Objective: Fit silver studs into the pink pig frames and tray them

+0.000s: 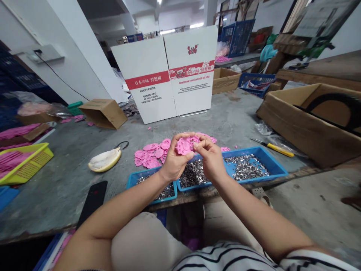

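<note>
Between my two hands is a pink moulded piece [184,146] with a scalloped, raised outline. My left hand [175,160] grips its left side, thumb below and fingers along the top. At its right edge, the thumb and fingers of my right hand [209,153] are pinched; any small part there is too hidden to make out. Below my hands are blue trays of small shiny metal parts: a small tray [130,181] at the left and a long divided tray [278,168] at the right. A pile of similar pink pieces [152,154] lies just behind them.
A tall white carton [191,90] stands behind the pile. At the left are a shell-like dish [104,161], a black phone [93,199] and a yellow basket [34,160] of pink pieces. A yellow-handled screwdriver [279,149] and a large cardboard box [287,124] are at the right.
</note>
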Available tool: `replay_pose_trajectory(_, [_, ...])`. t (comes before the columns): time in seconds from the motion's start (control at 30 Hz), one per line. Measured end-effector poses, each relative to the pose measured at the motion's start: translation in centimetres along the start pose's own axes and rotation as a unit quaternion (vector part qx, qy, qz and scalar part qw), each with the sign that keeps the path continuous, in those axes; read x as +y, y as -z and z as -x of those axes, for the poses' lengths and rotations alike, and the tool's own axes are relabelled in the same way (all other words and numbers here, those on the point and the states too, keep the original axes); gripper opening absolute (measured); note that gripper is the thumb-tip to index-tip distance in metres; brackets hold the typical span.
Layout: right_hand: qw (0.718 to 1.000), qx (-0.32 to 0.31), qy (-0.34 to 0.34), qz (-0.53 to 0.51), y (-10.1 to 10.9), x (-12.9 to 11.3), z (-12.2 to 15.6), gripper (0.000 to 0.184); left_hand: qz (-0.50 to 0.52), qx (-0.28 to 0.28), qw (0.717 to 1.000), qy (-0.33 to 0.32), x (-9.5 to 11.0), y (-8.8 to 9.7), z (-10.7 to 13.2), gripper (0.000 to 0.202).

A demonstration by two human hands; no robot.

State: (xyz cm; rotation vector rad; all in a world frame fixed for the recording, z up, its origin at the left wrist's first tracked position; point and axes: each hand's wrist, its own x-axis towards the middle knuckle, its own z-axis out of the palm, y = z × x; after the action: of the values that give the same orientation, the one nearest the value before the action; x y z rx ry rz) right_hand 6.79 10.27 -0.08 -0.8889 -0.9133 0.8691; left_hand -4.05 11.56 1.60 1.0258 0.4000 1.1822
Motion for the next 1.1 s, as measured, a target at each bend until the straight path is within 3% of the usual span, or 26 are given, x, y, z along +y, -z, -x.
replay_pose_trajectory(0.33, [0.999, -0.003, 0.028, -0.018, -0.4, 0.5, 0.2, 0.027, -0.040, 0.003, 0.998, -0.047, -0.1, 0.0, 0.2, 0.049])
replay_pose_trajectory(0.47, [0.998, -0.003, 0.012, -0.060, -0.4, 0.8, 0.1, 0.033, -0.004, 0.019, 1.000, -0.005, 0.4, -0.3, 0.1, 0.057])
replay_pose_trajectory(0.67, [0.999, -0.039, -0.015, -0.014, 0.1, 0.7, 0.4, 0.036, 0.013, 0.068, 0.997, 0.045, 0.9, -0.4, -0.5, 0.067])
replay_pose_trajectory(0.87, [0.999, -0.036, -0.018, -0.020, 0.3, 1.2, 0.4, 0.035, 0.020, 0.100, 0.992, 0.074, 0.7, -0.2, -0.7, 0.066])
replay_pose_trajectory(1.0, [1.000, -0.016, -0.023, -0.013, 1.5, 0.9, 0.3, 0.038, 0.028, 0.117, 0.990, 0.068, 0.9, -0.3, -1.7, 0.066])
replay_pose_trajectory(1.1, [0.998, -0.042, -0.027, 0.034, 3.8, -0.1, 0.9, 0.035, 0.043, 0.127, 0.990, 0.039, 2.9, -0.5, -2.9, 0.058])
